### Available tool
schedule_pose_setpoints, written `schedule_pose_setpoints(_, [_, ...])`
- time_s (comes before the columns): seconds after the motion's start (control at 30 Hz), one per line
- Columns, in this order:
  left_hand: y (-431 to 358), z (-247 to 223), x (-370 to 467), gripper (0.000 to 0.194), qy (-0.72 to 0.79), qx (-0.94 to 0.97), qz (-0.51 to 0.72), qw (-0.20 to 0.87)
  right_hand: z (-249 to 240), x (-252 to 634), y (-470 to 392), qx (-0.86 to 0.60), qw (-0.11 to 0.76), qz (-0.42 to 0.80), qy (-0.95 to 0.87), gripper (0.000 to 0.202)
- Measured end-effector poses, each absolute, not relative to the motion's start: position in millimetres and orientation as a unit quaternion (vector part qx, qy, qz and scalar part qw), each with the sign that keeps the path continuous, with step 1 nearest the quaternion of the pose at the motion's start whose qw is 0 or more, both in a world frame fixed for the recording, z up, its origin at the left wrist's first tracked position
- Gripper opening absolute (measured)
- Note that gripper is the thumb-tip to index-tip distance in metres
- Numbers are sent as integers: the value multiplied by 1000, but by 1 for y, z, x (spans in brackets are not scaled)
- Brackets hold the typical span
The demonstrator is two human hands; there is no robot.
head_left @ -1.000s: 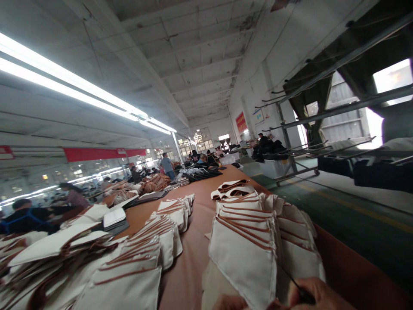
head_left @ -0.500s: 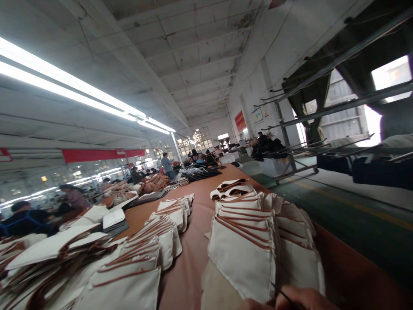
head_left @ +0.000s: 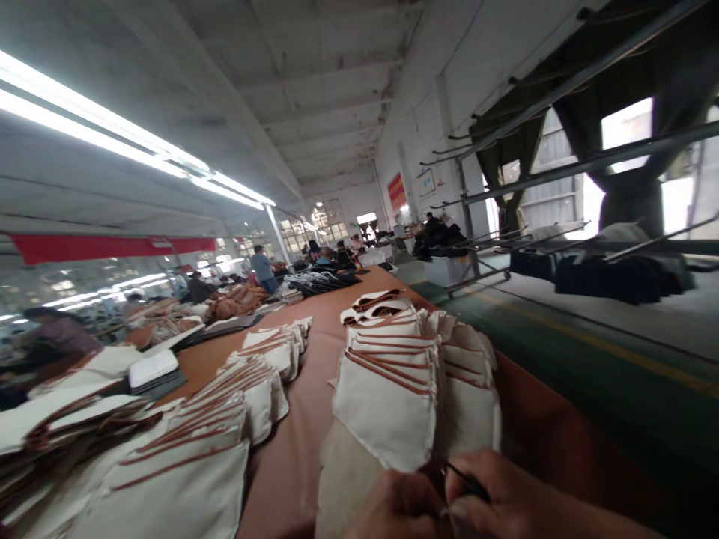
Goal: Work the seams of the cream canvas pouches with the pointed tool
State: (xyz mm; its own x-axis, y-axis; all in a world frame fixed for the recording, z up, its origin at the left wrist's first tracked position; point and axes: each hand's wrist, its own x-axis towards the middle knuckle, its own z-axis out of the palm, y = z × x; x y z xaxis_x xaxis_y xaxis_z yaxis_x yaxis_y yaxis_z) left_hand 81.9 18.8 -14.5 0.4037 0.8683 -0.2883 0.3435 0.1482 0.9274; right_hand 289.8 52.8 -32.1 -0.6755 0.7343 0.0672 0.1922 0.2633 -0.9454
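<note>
At the bottom edge, my right hand [head_left: 497, 486] is closed around a thin dark tool [head_left: 467, 479], possibly scissors or snips; most of it is hidden by the fingers. My left hand [head_left: 396, 505] is curled beside it, fingertips close to the right hand's, and what it pinches is hidden. Just beyond both hands lies a fanned stack of cream fabric pieces with brown piping [head_left: 387, 404]. A plain beige piece [head_left: 342, 479] shows under the stack, next to my left hand.
More piped cream pieces [head_left: 185, 479] overlap along the left of the brown tabletop [head_left: 292, 442]. Grey and white pieces [head_left: 154, 370] and heaped brown material [head_left: 236, 301] lie farther off. A metal rack [head_left: 562, 180] stands right, beyond the aisle. Several people work in the background.
The view has swung right, so the stacks sit farther left. Both hands have risen farther into view and come close together, with the dark tool still in my right hand.
</note>
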Motion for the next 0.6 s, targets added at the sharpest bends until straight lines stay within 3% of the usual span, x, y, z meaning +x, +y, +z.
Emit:
schedule_pose_setpoints(0.23, [23, -23, 91, 25, 466, 569, 243, 633, -45, 286, 65, -335, 201, 732, -558, 14])
schedule_pose_setpoints(0.43, [25, -23, 89, 19, 486, 598, 232, 593, -42, 282, 62, -322, 233, 715, -575, 32])
schedule_pose_setpoints(0.6, [25, -32, 89, 15, 520, 614, 231, 547, -41, 279, 64, -373, 215, 684, -590, 16])
